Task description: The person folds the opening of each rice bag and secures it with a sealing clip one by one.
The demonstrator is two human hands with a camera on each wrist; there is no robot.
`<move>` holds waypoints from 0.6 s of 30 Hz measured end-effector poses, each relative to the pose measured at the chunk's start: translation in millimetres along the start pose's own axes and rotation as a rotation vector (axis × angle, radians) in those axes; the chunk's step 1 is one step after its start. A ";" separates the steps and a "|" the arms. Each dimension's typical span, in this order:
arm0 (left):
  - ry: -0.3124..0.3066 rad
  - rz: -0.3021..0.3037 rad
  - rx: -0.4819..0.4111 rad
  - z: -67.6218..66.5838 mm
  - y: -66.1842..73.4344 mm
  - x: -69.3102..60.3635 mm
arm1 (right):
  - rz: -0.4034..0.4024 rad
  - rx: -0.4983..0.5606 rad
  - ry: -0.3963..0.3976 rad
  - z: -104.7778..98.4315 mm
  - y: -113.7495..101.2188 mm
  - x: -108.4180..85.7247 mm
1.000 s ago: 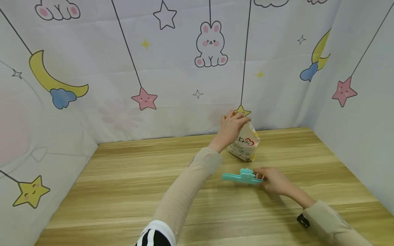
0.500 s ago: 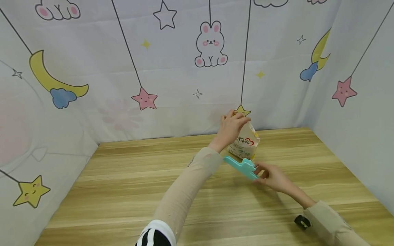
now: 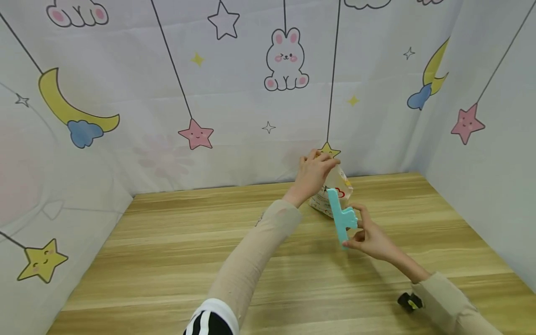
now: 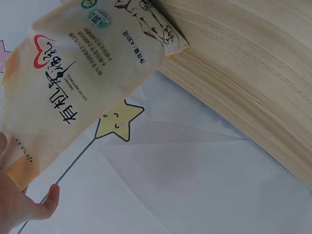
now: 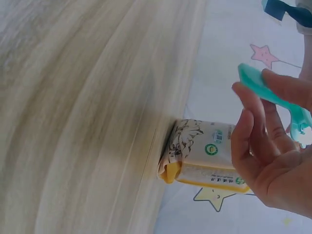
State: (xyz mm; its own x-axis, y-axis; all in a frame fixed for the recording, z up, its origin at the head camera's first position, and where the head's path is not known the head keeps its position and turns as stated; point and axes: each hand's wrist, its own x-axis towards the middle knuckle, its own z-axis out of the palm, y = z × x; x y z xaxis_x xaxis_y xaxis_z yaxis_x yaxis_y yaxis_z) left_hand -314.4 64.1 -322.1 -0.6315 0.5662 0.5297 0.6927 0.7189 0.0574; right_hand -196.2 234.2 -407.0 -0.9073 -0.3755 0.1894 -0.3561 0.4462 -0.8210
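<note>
A cream-coloured food bag (image 3: 321, 201) with dark lettering and a red heart stands upright toward the back of the table. My left hand (image 3: 314, 177) grips its folded top from above; the left wrist view shows the bag's printed front (image 4: 83, 73) and my thumb at the lower left. My right hand (image 3: 374, 235) pinches one end of a turquoise bag clip (image 3: 338, 214), which stands nearly upright in front of the bag and covers part of its print. In the right wrist view the clip (image 5: 258, 83) sits between thumb and fingers, above the bag's lower part (image 5: 204, 151).
The wooden table (image 3: 167, 260) ends at a white cloth backdrop (image 3: 243, 107) printed with stars, moons and a rabbit. A white side wall (image 3: 494, 195) rises at the right edge. A small black object (image 3: 409, 302) sits at the right sleeve's cuff.
My right hand has turned the clip from lying level to nearly upright and raised it toward the bag. My left hand has stayed on the bag's top.
</note>
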 end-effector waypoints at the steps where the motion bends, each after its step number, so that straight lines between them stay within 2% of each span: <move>1: 0.000 0.000 0.004 0.6 -0.3 0.2 | 0.012 0.052 -0.012 -0.4 -0.6 -0.1; 4: 0.001 0.000 0.013 1.7 -0.8 0.5 | 0.025 0.145 -0.032 -1.4 -2.6 0.0; 8: 0.001 -0.001 0.015 1.8 -0.9 1.0 | 0.036 0.176 -0.031 -2.4 -5.1 0.8; 18: -0.008 -0.008 0.005 0.3 0.3 0.8 | 0.169 0.217 0.084 -7.3 -10.9 3.1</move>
State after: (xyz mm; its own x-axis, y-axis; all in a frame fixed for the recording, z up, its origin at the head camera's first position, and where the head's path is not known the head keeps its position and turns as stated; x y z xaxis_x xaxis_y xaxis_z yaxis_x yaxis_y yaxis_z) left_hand -314.8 64.9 -321.9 -0.6399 0.5633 0.5226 0.6858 0.7255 0.0579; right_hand -196.7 234.0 -393.6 -0.9682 -0.2383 0.0762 -0.1501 0.3093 -0.9390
